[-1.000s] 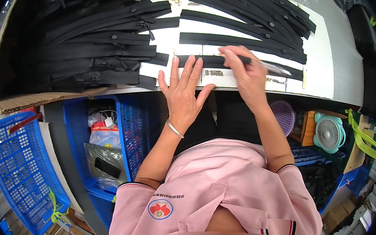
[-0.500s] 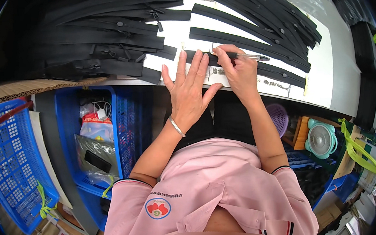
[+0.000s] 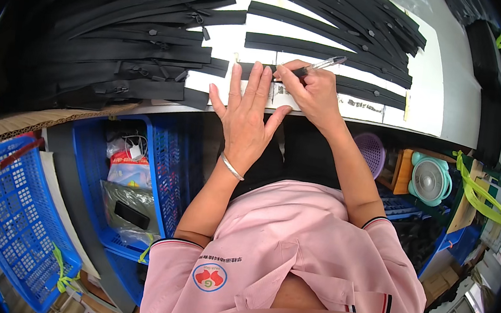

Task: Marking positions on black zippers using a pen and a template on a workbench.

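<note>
My left hand (image 3: pixel 245 120) lies flat with its fingers spread, the fingertips resting on a black zipper strip (image 3: pixel 365 91) near the table's front edge. In my right hand (image 3: pixel 315 99) is a pen (image 3: pixel 327 64) with a clear barrel and a dark grip. Its rear end slants up to the right; the tip is hidden by my fingers at the strip, just right of my left fingertips. Beneath the strip is a white sheet (image 3: pixel 427 107) with dark marks along its near edge. More black zipper strips (image 3: pixel 327 50) lie just beyond my hands.
A thick pile of black zippers with pullers (image 3: pixel 122 47) covers the table's left side. Further strips (image 3: pixel 348 15) fan out at the far right. Below the edge on the left stand a blue crate (image 3: pixel 156 129) and a blue basket (image 3: pixel 15 218); a turquoise fan (image 3: pixel 430 180) is at right.
The pen has tilted from nearly level to a steeper slant, its rear end rising. Both hands and the strips appear slightly further left, as the view has shifted a little.
</note>
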Tool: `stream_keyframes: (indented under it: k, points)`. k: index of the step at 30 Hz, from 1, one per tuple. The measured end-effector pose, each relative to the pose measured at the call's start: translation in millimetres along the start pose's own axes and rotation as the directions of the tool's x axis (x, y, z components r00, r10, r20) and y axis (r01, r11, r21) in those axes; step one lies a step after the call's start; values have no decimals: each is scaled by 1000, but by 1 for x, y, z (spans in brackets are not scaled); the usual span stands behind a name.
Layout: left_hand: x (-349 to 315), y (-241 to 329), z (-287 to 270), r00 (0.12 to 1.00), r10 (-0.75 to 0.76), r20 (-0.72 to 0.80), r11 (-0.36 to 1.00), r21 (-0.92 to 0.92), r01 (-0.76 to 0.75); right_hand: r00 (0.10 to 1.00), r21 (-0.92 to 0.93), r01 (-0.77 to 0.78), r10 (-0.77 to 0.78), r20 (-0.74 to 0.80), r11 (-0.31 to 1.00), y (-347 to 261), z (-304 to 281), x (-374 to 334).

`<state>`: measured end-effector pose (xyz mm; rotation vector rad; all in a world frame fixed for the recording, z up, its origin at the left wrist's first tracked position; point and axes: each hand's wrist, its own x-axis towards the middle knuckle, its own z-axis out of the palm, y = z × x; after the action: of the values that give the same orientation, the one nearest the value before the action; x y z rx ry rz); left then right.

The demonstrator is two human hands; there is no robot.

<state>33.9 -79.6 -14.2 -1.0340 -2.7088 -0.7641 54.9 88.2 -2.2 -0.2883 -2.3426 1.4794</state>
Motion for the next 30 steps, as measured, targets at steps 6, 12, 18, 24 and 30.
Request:
stream_keyframes:
  k: [6,12,18,24,30]
  points:
    - [1,1,1,1000,7,0,1000,1,-7,997,-71,54,-51,50,996,1,-3,-2]
    - [0,1,1,1000,-6,15,999,35,5,997,152,-63,55,58,986,-5,-16,-6]
    - [0,0,1,1000,-1,27,999,43,-1,937,22,-102,103,-333,995,4,-73,-21]
    - [0,0,1,999,9,36,998,54,-11,949,-77,-58,31,-313,995,20,-81,-22]
    - [0,1,-1,998,9,62,999,47,-12,942,-339,106,-203,-266,935,31,-80,-19]
